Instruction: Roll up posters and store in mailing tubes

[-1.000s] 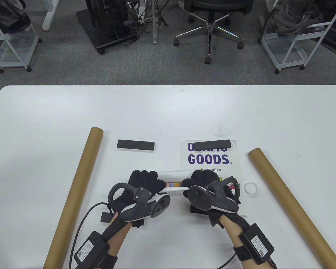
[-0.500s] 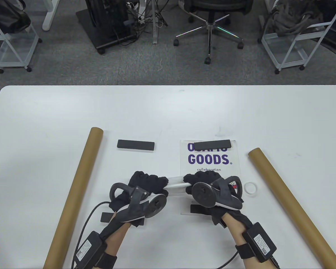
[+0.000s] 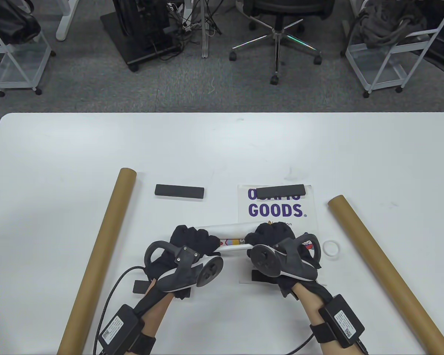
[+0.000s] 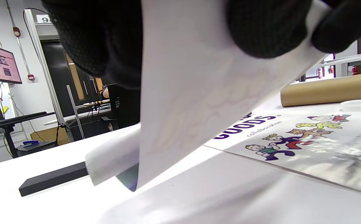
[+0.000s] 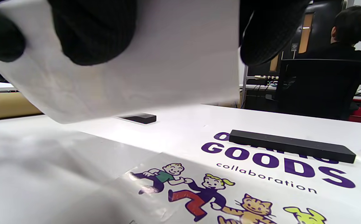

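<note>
A white bench (image 3: pixel 59 155) fills the lower part of the table view. Past its far edge is grey carpet. At 12 o'clock stands an office chair (image 3: pixel 277 22) with a shiny star foot on wheels. At 11 o'clock is a black stand (image 3: pixel 140 33) with many cables beside it. White wire carts stand at 10 o'clock (image 3: pixel 11 63) and 2 o'clock (image 3: pixel 388 55). In the left wrist view, a screen (image 4: pixel 0 63) glows at 9 o'clock. In the right wrist view, a person (image 5: pixel 351 28) sits at 2 o'clock, turned away.

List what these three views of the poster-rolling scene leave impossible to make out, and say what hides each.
- First word above "GOODS" on the flat poster: black bar covers it, table and right wrist views.
- Right tube: near end cut off by the table view's edge.
- Rolled poster: print hidden by both hands.
</note>
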A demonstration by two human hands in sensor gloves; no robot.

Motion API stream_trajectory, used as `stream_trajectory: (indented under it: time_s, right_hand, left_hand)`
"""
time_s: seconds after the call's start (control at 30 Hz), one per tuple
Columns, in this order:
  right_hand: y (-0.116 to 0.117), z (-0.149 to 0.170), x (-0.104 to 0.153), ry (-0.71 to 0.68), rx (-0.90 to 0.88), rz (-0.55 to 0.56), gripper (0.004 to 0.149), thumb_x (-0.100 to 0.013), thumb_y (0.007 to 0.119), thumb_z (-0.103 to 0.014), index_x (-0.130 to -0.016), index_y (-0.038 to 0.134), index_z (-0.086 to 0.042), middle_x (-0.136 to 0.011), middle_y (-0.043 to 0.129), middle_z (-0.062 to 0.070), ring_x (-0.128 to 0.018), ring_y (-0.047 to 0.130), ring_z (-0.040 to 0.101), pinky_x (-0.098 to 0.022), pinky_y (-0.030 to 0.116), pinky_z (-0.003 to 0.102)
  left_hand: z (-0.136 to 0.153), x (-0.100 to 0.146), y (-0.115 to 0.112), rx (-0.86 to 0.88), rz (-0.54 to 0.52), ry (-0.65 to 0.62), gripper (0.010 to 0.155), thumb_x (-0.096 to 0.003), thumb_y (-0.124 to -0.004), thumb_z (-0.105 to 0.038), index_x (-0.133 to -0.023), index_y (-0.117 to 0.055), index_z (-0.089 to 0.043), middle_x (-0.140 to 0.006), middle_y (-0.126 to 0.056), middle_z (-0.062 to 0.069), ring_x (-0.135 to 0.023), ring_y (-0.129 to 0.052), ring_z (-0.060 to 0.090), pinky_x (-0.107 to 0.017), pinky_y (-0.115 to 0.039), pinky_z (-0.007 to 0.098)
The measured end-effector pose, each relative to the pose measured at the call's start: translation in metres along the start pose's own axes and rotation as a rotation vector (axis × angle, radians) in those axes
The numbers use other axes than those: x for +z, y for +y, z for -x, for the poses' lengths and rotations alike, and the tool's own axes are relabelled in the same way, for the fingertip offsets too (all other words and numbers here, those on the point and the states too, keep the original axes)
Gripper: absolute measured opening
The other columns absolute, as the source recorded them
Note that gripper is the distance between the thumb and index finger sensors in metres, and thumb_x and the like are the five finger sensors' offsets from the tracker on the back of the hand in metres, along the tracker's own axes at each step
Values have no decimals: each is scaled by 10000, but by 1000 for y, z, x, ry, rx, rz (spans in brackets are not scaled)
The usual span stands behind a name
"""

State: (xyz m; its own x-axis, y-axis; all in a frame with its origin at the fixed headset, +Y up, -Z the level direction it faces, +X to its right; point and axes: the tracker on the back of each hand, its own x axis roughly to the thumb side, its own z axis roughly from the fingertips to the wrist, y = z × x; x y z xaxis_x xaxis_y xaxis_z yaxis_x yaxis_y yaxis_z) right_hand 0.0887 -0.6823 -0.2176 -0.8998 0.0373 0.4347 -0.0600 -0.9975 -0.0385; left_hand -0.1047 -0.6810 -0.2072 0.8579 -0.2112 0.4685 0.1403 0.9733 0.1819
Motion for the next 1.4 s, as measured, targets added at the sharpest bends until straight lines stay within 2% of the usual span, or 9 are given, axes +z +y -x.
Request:
stream_trajectory:
  time_s: [0.13,0.27,0.4,0.5,0.87,0.97,1.17,1.27,1.4]
  right_hand:
    - [-1,1,1,11,10,2,432,-422,778,-391,-828,803,-248,-822,777,78,-641,841,329,-667,650,665]
    - [2,-2,0,-16,-22,6,459,-423,779,-393,-847,792,-220,-754,815,46,-587,869,297,-655,685,646]
    - [1,-4,-4,-23,-21,46,566,-406,792,-400,-930,724,-196,-741,835,22,-583,888,285,-655,698,633]
    - [-2,-4,-6,-26,-12,65,591,-394,801,-406,-939,717,-195,-748,853,17,-586,906,280,-654,708,624]
    - [3,0,-10,-11,5,67,554,-392,787,-403,-906,761,-197,-750,949,1,-584,997,271,-630,761,589]
    - [3,-1,-7,-23,-2,53,519,-429,743,-372,-924,730,-215,-764,906,23,-600,949,293,-645,721,619]
    - [1,2,-8,-30,-57,-17,535,-493,660,-349,-991,626,-158,-807,802,92,-610,843,349,-659,635,693]
    - [0,5,-7,-27,-60,-28,573,-450,757,-397,-970,650,-182,-781,816,60,-591,854,320,-659,657,675]
    - [-1,4,-4,-13,-33,2,496,-426,787,-384,-895,721,-238,-718,862,11,-544,897,280,-642,714,629]
  left_hand:
    - [-3,-2,-2,-2,14,0,462,-493,-693,-544,-910,-818,-390,-867,-851,-61,-710,-907,199,-771,-736,513]
    - [-2,1,0,-39,-9,17,554,-481,-713,-526,-1001,-789,-349,-819,-870,-57,-635,-931,172,-736,-783,505]
    - [4,4,1,-60,-68,27,675,-445,-760,-539,-1083,-670,-338,-794,-914,-94,-622,-976,147,-722,-819,462]
    - [8,5,-4,-61,-108,27,664,-432,-769,-552,-1061,-690,-351,-786,-936,-112,-619,-1001,129,-713,-839,437]
    - [9,1,-5,-39,-67,28,540,-467,-754,-519,-982,-767,-358,-856,-947,-85,-685,-1025,160,-735,-818,461]
    - [4,1,-7,-69,-38,17,510,-512,-692,-486,-995,-743,-332,-908,-941,-64,-716,-1029,173,-741,-811,468]
    - [2,0,-8,-11,-12,11,481,-572,-545,-416,-1031,-602,-288,-837,-863,-55,-619,-920,173,-754,-752,513]
    - [0,0,-8,-6,-20,-2,537,-498,-683,-547,-982,-630,-320,-764,-870,-87,-557,-912,146,-734,-775,489]
    - [-5,-1,-3,-31,-62,-9,398,-462,-765,-547,-805,-775,-346,-618,-938,-117,-463,-952,137,-689,-830,454]
